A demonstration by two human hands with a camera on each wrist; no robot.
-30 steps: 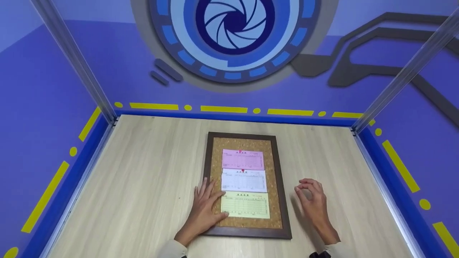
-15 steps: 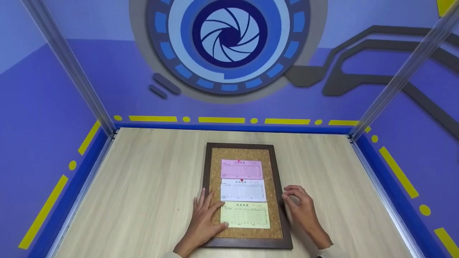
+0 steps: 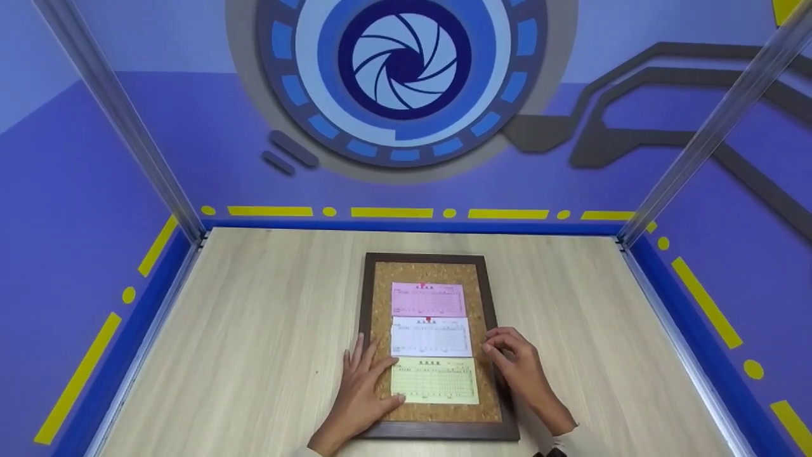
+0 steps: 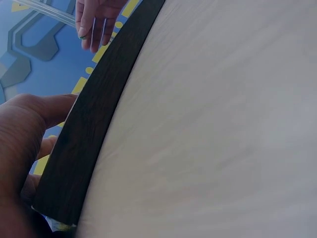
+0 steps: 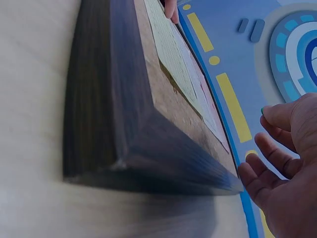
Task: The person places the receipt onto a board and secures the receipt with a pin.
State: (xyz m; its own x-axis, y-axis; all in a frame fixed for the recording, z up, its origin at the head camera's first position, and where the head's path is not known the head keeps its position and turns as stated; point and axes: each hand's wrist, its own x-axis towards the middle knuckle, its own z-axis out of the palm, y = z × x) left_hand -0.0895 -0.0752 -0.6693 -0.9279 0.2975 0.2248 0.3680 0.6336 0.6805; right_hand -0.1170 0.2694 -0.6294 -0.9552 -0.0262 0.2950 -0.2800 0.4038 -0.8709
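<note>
A cork board [image 3: 438,271] in a dark brown frame lies flat on the table. On it, one below another, are a pink slip [image 3: 428,304], a white slip [image 3: 430,343] and a pale yellow slip [image 3: 434,384]. Red push pins [image 3: 428,319] show at the top of the pink and white ones. My left hand [image 3: 363,395] rests spread over the board's left side, thumb and index finger touching the yellow slip's left corners. My right hand [image 3: 521,367], above the frame's right edge, pinches a tiny green push pin [image 5: 262,111], mostly hidden by the fingertips.
The pale wooden table [image 3: 285,304] extends on both sides of the board. Blue printed panels [image 3: 139,158] with clear corner posts [image 3: 710,139] enclose it at the back and sides.
My right hand has moved left from beside the board to over its right edge, still pinching. My left hand stays on the board and slip. The head view has tilted up slightly.
</note>
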